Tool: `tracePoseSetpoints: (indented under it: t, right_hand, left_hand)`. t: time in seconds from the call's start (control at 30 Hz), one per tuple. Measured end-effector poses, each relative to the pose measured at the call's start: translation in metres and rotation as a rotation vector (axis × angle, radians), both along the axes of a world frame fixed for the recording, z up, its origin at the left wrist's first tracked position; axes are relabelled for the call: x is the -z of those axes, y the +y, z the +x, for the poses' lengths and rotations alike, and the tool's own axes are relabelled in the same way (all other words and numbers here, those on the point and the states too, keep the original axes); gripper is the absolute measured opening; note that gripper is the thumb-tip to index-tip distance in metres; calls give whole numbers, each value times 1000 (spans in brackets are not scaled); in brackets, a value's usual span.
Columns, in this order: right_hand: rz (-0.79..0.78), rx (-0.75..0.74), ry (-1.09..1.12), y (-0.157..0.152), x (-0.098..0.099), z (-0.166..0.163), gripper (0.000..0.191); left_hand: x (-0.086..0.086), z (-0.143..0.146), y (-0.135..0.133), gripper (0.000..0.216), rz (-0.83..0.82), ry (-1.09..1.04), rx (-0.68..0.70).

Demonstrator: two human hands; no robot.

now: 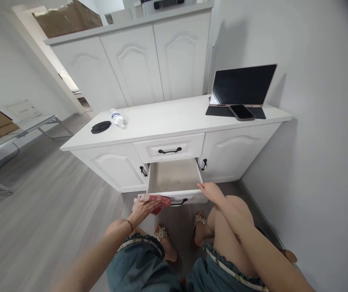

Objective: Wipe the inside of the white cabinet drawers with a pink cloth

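The lower middle drawer (174, 175) of a white cabinet is pulled out, with a few small dark specks on its bare bottom. My left hand (143, 209) presses a red and white cloth (161, 202) against the left part of the drawer's front, fingers laid over the fabric. Beside the cloth, its edge reaches the black drawer handle (179, 202). At the drawer's right front corner, my right hand (211, 191) holds the top edge of the front panel. The fingers' undersides are hidden there.
On the cabinet top (162, 115) are a laptop (243, 86), a phone (241, 112), a clear bottle (117, 118) and a black round object (101, 127). The upper drawer (169, 148) is closed. A wall (320, 154) stands close on the right; my knees flank the drawer.
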State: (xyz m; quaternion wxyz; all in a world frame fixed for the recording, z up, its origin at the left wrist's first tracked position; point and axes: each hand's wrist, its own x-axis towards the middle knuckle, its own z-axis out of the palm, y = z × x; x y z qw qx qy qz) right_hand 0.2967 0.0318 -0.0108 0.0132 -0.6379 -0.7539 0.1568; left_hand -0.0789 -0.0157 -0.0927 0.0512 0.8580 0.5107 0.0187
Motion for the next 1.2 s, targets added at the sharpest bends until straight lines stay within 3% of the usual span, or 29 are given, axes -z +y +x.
tracePoseSetpoints:
  t: [0.1,0.27,0.5,0.67,0.77,0.87,1.03,1.2]
  right_hand:
    - [-5,10,0,0,-1,0,62]
    - [12,30,3,-1,-2,1,55]
    - [25,74,163,1,3,6,45]
    - [62,103,244,3,10,10,43]
    - [72,134,293,4,11,11,42]
    - [60,171,338,4,10,11,43]
    - [64,142,373,3,9,8,44]
    - [56,125,354,6,12,3,43]
  left_hand:
    - [-6,30,3,60,-53,-5,183]
    - [-10,100,11,65,21,-20,379]
    - [-8,190,23,50,83,-47,487]
    - [-17,227,25,47,80,-122,499]
    - [-20,226,25,49,26,-132,492]
    - [-21,207,24,51,-48,-104,465]
    - [-24,147,17,57,-132,-87,335]
    - [-19,76,8,70,-116,-61,217]
